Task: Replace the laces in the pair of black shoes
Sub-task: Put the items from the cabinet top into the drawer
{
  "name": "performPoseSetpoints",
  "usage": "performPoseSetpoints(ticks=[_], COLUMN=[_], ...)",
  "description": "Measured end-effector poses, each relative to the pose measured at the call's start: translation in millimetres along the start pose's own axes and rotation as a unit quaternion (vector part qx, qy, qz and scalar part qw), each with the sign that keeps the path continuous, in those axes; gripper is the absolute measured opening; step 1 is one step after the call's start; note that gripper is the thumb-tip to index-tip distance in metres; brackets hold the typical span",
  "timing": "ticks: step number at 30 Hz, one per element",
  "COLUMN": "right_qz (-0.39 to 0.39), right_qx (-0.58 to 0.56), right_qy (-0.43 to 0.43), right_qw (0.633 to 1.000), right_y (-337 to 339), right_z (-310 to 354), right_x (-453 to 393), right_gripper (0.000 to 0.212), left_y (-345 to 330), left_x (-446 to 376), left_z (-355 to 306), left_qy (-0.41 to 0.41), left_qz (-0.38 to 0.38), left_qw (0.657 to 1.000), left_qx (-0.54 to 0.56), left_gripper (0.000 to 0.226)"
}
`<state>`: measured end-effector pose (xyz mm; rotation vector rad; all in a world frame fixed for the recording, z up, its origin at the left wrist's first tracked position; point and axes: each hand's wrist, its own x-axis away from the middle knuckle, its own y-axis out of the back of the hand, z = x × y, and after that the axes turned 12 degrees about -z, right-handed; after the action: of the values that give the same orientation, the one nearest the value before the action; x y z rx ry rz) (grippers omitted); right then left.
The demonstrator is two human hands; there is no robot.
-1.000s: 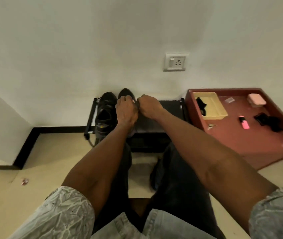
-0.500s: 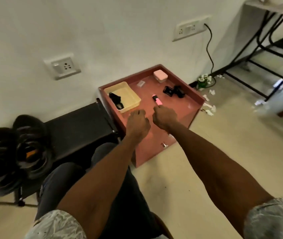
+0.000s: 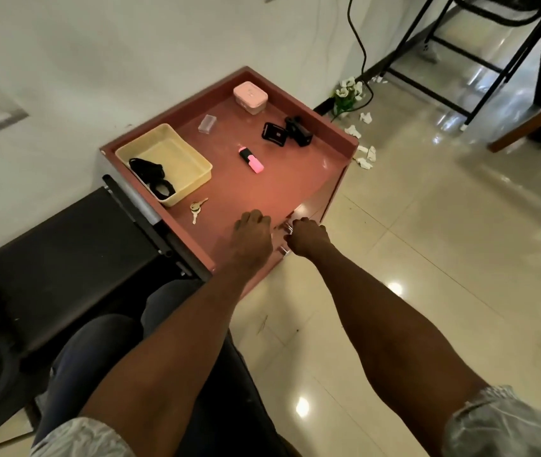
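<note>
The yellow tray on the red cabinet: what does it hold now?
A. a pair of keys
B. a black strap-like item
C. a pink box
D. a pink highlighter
B. The yellow tray holds only a black strap-like item, while the pink highlighter, the keys and the pink box lie outside it on the cabinet top.

The red cabinet top [image 3: 295, 179] carries a yellow tray [image 3: 193, 159], keys [image 3: 195, 207], pink highlighter [image 3: 252, 159] and pink box [image 3: 250, 97].
</note>
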<state>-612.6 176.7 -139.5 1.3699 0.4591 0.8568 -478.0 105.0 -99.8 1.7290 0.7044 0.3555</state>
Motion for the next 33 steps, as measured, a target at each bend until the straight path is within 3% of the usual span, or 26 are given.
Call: performPoseSetpoints(ticks=[19,24,27,30,33], right_qz=[-0.075,-0.078,-0.079,-0.073,-0.056], right_qx=[-0.023,-0.051,-0.064,-0.067,-0.071], right_qy=[-0.064,-0.097,-0.126,-0.162,-0.192], right_qw=[0.995,0.991,0.987,0.982,0.977], right_y=[-29.5,-34.2,-33.5,-36.1,-41.7], right_z=[-0.6,-20.0,-49.5,-75.4,-94.6], right_x=[-21.2,8.0,38.9,69.3,100.4], right_gripper=[0.023,0.019,0.018,0.018,0.018], left_y=[-19.7,-24.9,-30.5,-39.6,-48.3], left_x=[-3.2,-0.6,9.4,28.9,48.7], left_z=[-7.0,-12.1,-21.4,-38.7,-54.4], left_qy=[-0.054,-0.044,-0.081,-0.142,-0.127], left_qz=[0.002,0.003,-0.001,0.054,0.149], left_qw=[0.995,0.992,0.988,0.982,0.979], left_qx=[-0.081,-0.119,-0.135,-0.114,-0.057], left_gripper=[0.039,0.042,0.046,0.034,0.023])
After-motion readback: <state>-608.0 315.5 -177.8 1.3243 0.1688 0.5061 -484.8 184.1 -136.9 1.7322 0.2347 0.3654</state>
